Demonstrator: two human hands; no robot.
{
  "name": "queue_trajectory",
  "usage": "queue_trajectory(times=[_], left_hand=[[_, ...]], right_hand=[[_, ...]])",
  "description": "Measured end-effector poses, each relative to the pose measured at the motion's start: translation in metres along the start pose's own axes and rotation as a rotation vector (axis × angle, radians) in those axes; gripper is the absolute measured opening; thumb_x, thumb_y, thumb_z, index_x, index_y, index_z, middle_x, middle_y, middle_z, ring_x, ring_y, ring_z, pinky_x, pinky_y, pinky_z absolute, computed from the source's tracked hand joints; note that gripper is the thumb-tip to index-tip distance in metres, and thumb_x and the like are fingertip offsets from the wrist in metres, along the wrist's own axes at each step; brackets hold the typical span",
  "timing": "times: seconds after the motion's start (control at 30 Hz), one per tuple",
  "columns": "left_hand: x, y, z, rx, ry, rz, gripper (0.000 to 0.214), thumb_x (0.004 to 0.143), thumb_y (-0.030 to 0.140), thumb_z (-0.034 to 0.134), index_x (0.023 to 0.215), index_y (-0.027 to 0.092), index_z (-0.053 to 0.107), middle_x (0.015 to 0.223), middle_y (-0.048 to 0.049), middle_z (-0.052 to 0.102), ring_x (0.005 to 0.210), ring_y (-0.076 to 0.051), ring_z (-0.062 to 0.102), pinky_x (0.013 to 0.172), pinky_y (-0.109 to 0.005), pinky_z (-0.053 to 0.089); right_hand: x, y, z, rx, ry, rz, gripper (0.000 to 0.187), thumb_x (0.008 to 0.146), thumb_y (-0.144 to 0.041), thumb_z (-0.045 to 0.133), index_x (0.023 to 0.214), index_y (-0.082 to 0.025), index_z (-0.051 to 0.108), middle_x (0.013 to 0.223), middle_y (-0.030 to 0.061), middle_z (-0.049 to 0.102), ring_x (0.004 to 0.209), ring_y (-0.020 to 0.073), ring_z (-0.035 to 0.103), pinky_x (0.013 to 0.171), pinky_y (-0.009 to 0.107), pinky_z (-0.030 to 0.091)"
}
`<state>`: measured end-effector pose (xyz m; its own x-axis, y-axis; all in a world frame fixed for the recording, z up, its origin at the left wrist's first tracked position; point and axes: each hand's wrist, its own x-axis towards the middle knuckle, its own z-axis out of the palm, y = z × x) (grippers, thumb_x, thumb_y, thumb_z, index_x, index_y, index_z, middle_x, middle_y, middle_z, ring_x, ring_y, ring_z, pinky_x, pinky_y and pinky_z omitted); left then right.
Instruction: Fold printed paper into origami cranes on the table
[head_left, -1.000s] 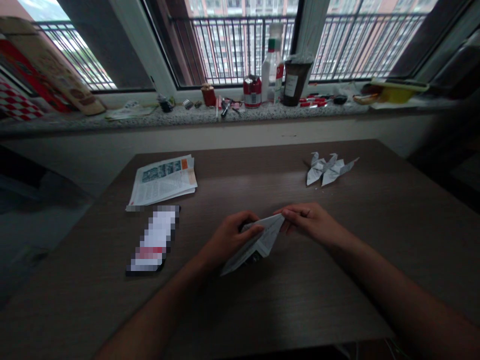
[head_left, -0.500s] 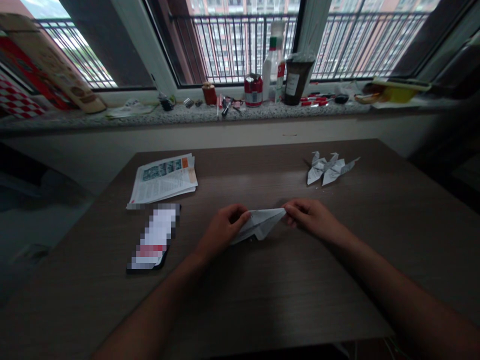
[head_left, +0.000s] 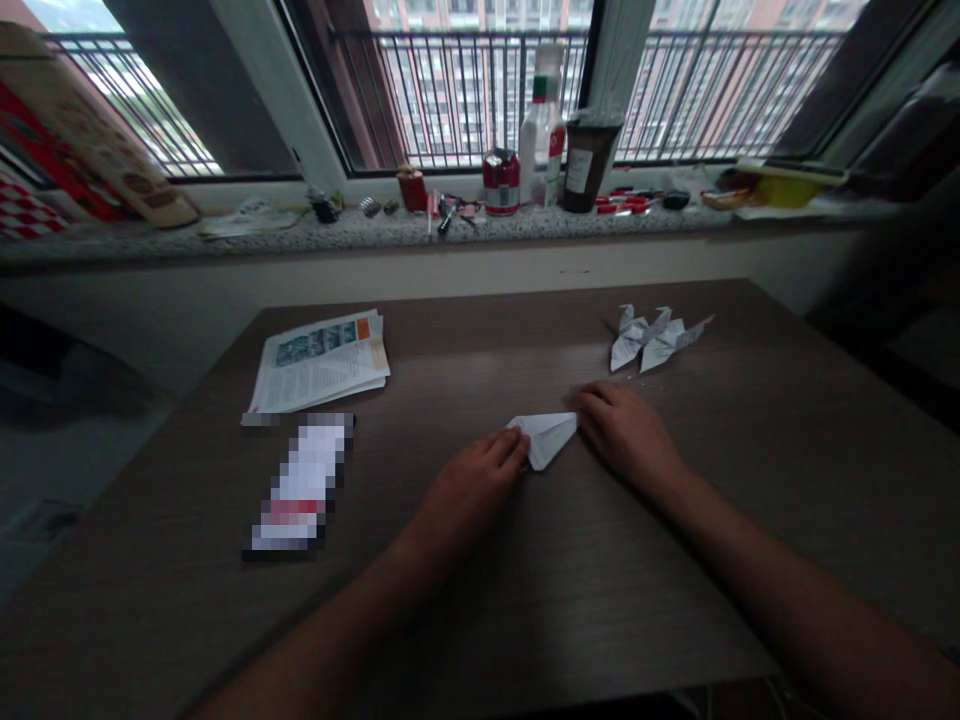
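Note:
A piece of folded white paper (head_left: 551,437) lies low over the middle of the table, its narrow point turned to the right. My left hand (head_left: 480,482) is closed over the paper's left part, fingers together and pressing on it; the thumb is hidden. At the pointed right end, my right hand (head_left: 626,432) has its fingers curled and closed on the tip, which they partly cover. Beyond my right hand stand folded paper cranes (head_left: 651,338), side by side and made of printed paper.
Folded newspaper sheets (head_left: 322,362) lie at the table's back left, with a blurred phone (head_left: 300,485) nearer me. On the granite sill (head_left: 360,232) behind the table stand a red can (head_left: 501,182), a clear bottle (head_left: 534,140), a dark lidded cup (head_left: 589,165) and small tools.
My left hand has shifted right along the paper and turned palm down, covering its left part. The right hand's fingers have curled lower at the tip. The paper now looks flatter against the table.

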<state>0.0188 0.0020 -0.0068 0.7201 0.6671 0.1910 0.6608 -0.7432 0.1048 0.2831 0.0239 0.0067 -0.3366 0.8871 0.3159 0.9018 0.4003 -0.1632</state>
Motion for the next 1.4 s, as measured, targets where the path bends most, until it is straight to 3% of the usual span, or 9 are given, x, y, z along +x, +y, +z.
queue_trajectory(times=[0.1, 0.23, 0.37, 0.6, 0.77, 0.87, 1.03, 1.17, 1.4], left_hand=[[0.001, 0.0, 0.001, 0.007, 0.016, 0.017, 0.043, 0.102, 0.005, 0.049, 0.145, 0.01, 0.053, 0.147, -0.0183, 0.059, 0.135, -0.03, 0.058, 0.108, -0.046, 0.055], [0.003, 0.001, 0.0, -0.004, 0.029, 0.014, 0.035, 0.104, 0.008, 0.049, 0.137, 0.01, 0.06, 0.146, -0.0184, 0.06, 0.134, -0.03, 0.059, 0.11, -0.045, 0.055], [0.003, 0.0, -0.001, -0.042, 0.025, 0.017, 0.029, 0.104, 0.011, 0.053, 0.13, 0.01, 0.064, 0.146, -0.0179, 0.059, 0.136, -0.029, 0.058, 0.113, -0.043, 0.052], [0.005, -0.001, 0.001, -0.102, 0.065, -0.008, 0.032, 0.105, 0.014, 0.048, 0.135, 0.011, 0.059, 0.141, -0.0161, 0.063, 0.13, -0.028, 0.062, 0.111, -0.044, 0.053], [0.003, 0.002, 0.012, -0.082, 0.065, -0.09, 0.031, 0.105, 0.012, 0.043, 0.133, 0.009, 0.058, 0.15, -0.0194, 0.054, 0.143, -0.028, 0.05, 0.118, -0.045, 0.046], [-0.001, 0.007, 0.017, -0.065, 0.011, -0.104, 0.041, 0.107, 0.014, 0.036, 0.145, 0.006, 0.048, 0.159, -0.0222, 0.045, 0.152, -0.028, 0.039, 0.123, -0.048, 0.038], [-0.009, 0.017, 0.017, -0.044, -0.031, -0.128, 0.063, 0.108, 0.037, 0.041, 0.162, 0.007, 0.028, 0.169, -0.0212, 0.026, 0.159, -0.031, 0.021, 0.128, -0.052, 0.027], [-0.012, 0.016, 0.017, -0.086, -0.047, -0.125, 0.069, 0.108, 0.046, 0.039, 0.165, 0.012, 0.021, 0.171, -0.0182, 0.021, 0.159, -0.03, 0.018, 0.128, -0.051, 0.026], [-0.013, 0.013, 0.016, -0.105, -0.087, -0.136, 0.07, 0.109, 0.05, 0.037, 0.164, 0.009, 0.023, 0.172, -0.0198, 0.017, 0.16, -0.03, 0.014, 0.129, -0.05, 0.024]], right_hand=[[0.001, -0.019, 0.005, -0.024, 0.017, -0.156, 0.042, 0.105, -0.022, 0.048, 0.145, -0.012, 0.058, 0.142, 0.0173, 0.064, 0.129, 0.0315, 0.06, 0.11, 0.048, 0.048], [0.004, -0.04, 0.02, -0.031, -0.023, -0.272, 0.05, 0.108, -0.027, 0.043, 0.155, -0.012, 0.047, 0.16, 0.0147, 0.049, 0.147, 0.0277, 0.045, 0.125, 0.047, 0.034], [0.004, -0.043, 0.03, 0.005, -0.106, -0.256, 0.055, 0.109, -0.035, 0.039, 0.16, -0.013, 0.039, 0.165, 0.0134, 0.041, 0.151, 0.0274, 0.04, 0.126, 0.047, 0.033], [-0.003, -0.04, 0.04, 0.088, -0.183, -0.218, 0.06, 0.11, -0.037, 0.034, 0.167, -0.021, 0.024, 0.168, 0.0087, 0.033, 0.156, 0.0259, 0.031, 0.127, 0.049, 0.03], [-0.004, -0.039, 0.046, 0.095, -0.193, -0.204, 0.059, 0.111, -0.04, 0.031, 0.166, -0.02, 0.025, 0.169, 0.0081, 0.029, 0.157, 0.0247, 0.027, 0.128, 0.049, 0.027], [-0.003, -0.04, 0.044, 0.092, -0.217, -0.204, 0.059, 0.111, -0.041, 0.032, 0.165, -0.018, 0.028, 0.169, 0.009, 0.028, 0.158, 0.0249, 0.025, 0.129, 0.049, 0.026], [-0.004, -0.04, 0.039, 0.086, -0.239, -0.219, 0.059, 0.111, -0.039, 0.029, 0.163, -0.012, 0.031, 0.17, 0.011, 0.027, 0.158, 0.0247, 0.022, 0.129, 0.048, 0.024], [-0.004, -0.04, 0.041, 0.1, -0.214, -0.223, 0.059, 0.11, -0.038, 0.029, 0.164, -0.014, 0.029, 0.17, 0.0106, 0.027, 0.159, 0.0235, 0.021, 0.129, 0.048, 0.024], [-0.006, -0.027, 0.041, 0.124, -0.216, -0.195, 0.064, 0.111, -0.048, 0.029, 0.167, -0.018, 0.023, 0.17, 0.0108, 0.025, 0.158, 0.0236, 0.023, 0.129, 0.047, 0.025]])
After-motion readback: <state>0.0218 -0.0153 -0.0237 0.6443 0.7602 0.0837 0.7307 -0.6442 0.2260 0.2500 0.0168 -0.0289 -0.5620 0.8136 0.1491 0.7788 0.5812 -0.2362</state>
